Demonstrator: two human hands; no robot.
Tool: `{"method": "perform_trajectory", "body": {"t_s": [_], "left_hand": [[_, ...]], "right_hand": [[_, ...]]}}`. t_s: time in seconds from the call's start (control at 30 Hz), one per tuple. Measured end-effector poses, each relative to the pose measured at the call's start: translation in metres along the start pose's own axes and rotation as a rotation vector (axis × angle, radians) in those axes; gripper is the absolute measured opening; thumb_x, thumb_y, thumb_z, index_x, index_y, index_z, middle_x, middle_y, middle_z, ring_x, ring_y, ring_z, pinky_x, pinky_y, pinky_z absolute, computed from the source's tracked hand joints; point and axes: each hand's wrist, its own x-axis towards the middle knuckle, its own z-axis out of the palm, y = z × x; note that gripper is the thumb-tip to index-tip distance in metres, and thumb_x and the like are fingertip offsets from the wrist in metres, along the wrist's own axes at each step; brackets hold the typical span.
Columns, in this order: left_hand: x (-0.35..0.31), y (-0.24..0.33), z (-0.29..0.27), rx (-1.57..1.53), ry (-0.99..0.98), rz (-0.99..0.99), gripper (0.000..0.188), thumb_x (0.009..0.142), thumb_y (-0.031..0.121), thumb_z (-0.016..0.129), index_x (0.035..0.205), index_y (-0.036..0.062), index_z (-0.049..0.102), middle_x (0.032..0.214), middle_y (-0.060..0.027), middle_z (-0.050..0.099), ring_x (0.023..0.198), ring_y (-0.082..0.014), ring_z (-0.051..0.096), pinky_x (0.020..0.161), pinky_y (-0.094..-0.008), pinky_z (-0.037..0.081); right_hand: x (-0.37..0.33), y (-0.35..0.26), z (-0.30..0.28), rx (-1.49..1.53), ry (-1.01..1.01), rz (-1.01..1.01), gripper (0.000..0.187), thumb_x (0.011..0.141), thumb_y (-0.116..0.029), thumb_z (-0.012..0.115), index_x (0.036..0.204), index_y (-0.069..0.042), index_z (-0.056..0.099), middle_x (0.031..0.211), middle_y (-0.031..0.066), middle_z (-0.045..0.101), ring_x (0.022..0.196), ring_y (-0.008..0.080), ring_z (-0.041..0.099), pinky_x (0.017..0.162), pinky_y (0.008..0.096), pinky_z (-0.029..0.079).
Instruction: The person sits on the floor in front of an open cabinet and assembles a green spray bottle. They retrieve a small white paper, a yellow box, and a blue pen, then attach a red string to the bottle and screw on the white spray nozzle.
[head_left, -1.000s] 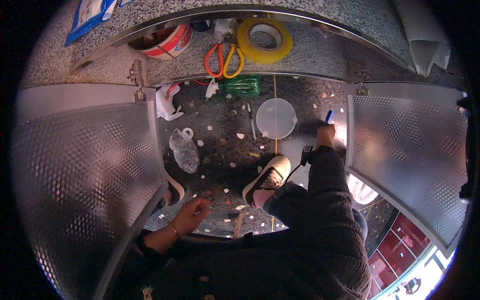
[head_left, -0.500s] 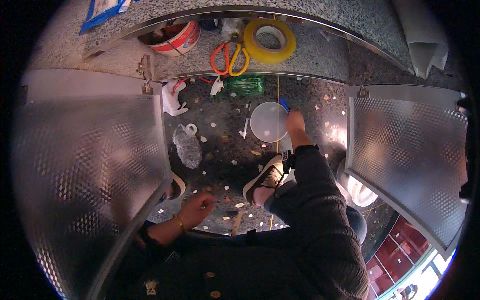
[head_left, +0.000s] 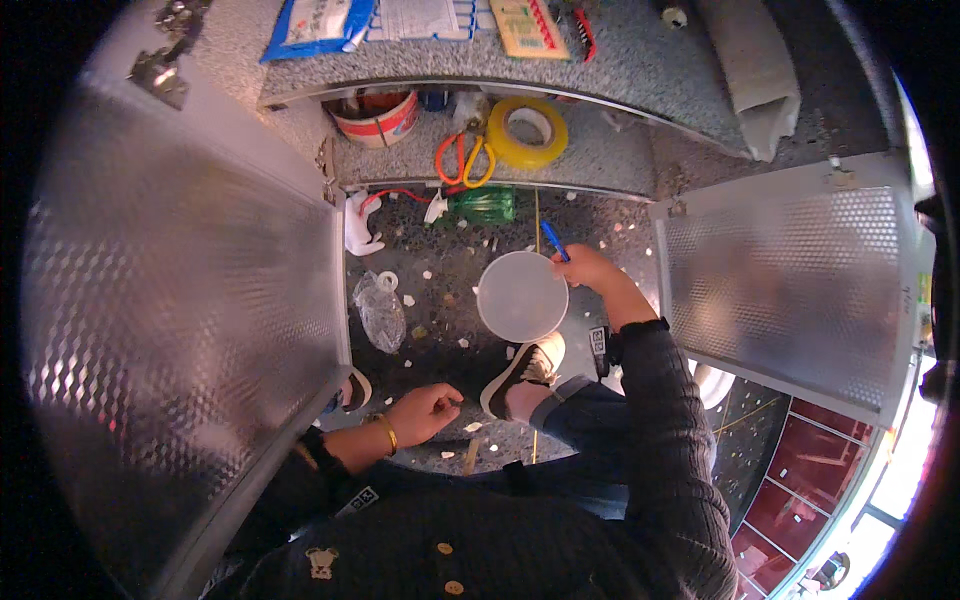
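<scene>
Drawn closer and seemingly lifted since the earlier frame: translucent disc [head_left: 522, 297], with right hand [head_left: 586, 270] and blue pen [head_left: 553, 240]. Nearest, left hand [head_left: 428, 410] loosely curled; whether closed on anything, cannot tell. Ahead and rightward, right hand gripping the disc's edge, disc just to that hand's left, probably too broad to span; pen clasped in the same fingers, pointing away, perhaps sparing the other hand. Beyond both hands, green spray bottle [head_left: 482, 205] lying on the floor [head_left: 448, 262]; farther, scissors [head_left: 462, 158] beside tape roll [head_left: 520, 154] on the shelf [head_left: 605, 160], handles outward, seemingly for easy reach.
</scene>
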Motion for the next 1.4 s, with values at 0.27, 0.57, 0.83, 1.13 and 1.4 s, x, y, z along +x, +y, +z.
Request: {"method": "perform_trajectory", "body": {"t_s": [0.27, 0.57, 0.83, 1.13, 1.4], "left_hand": [[0.002, 0.027, -0.009, -0.396, 0.23, 0.207, 0.042, 0.092, 0.039, 0.043, 0.1, -0.0005, 0.055, 0.086, -0.0073, 0.061, 0.071, -0.0144, 0.058, 0.066, -0.0296, 0.049], [-0.022, 0.054, -0.035, -1.223, 0.215, 0.441, 0.033, 0.088, 0.011, 0.05, 0.117, -0.0047, 0.047, 0.106, -0.0102, 0.059, 0.096, -0.0167, 0.057, 0.089, -0.0305, 0.044], [-0.033, 0.055, -0.04, -1.244, 0.303, 0.455, 0.026, 0.085, 0.004, 0.054, 0.111, -0.0002, 0.055, 0.103, -0.009, 0.061, 0.095, -0.0177, 0.058, 0.089, -0.0318, 0.045], [-0.028, 0.052, -0.035, -1.204, 0.362, 0.404, 0.015, 0.085, 0.002, 0.054, 0.099, 0.0002, 0.056, 0.096, -0.0093, 0.061, 0.09, -0.0178, 0.06, 0.086, -0.0303, 0.047], [-0.024, 0.049, -0.034, -1.193, 0.398, 0.345, 0.018, 0.087, 0.009, 0.054, 0.103, 0.0017, 0.052, 0.097, -0.0089, 0.059, 0.092, -0.0179, 0.058, 0.086, -0.0309, 0.045]], "right_hand": [[-0.153, -0.123, 0.04, 0.141, 0.25, -0.298, 0.017, 0.077, -0.017, 0.061, 0.086, -0.003, 0.058, 0.066, -0.0007, 0.052, 0.058, 0.01, 0.049, 0.055, 0.0252, 0.04], [-0.205, -0.155, 0.107, 0.361, 0.597, -0.757, 0.022, 0.074, 0.011, 0.058, 0.088, -0.006, 0.057, 0.099, 0.0046, 0.053, 0.081, 0.011, 0.052, 0.071, 0.0238, 0.042], [-0.2, -0.153, 0.111, 0.926, 0.341, -0.385, 0.018, 0.089, -0.017, 0.05, 0.089, 0.0, 0.055, 0.064, -0.0007, 0.047, 0.051, 0.0073, 0.038, 0.048, 0.0217, 0.031], [-0.196, -0.149, 0.112, 0.918, 0.227, -0.274, 0.011, 0.087, -0.015, 0.056, 0.09, -0.004, 0.054, 0.069, -0.0007, 0.051, 0.051, 0.0055, 0.04, 0.044, 0.0187, 0.029], [-0.187, -0.138, 0.107, 0.988, 0.143, -0.333, 0.007, 0.085, -0.008, 0.056, 0.088, -0.002, 0.054, 0.066, 0.0008, 0.049, 0.05, 0.0069, 0.037, 0.047, 0.0211, 0.029]]}}
